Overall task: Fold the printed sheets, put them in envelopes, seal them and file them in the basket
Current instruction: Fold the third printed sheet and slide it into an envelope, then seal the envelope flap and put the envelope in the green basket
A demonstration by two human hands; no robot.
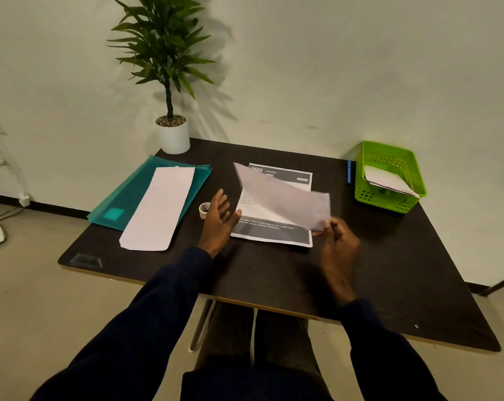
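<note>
Hanging blurred above the stack (274, 235) on the bench (389, 256), the sheet (282, 198) is pinched at its near corner by my right hand (337, 244); my left hand (216, 221) is spread, holding nothing. I'd catch the free edge with the left, square the corners, then crease firmly.
</note>
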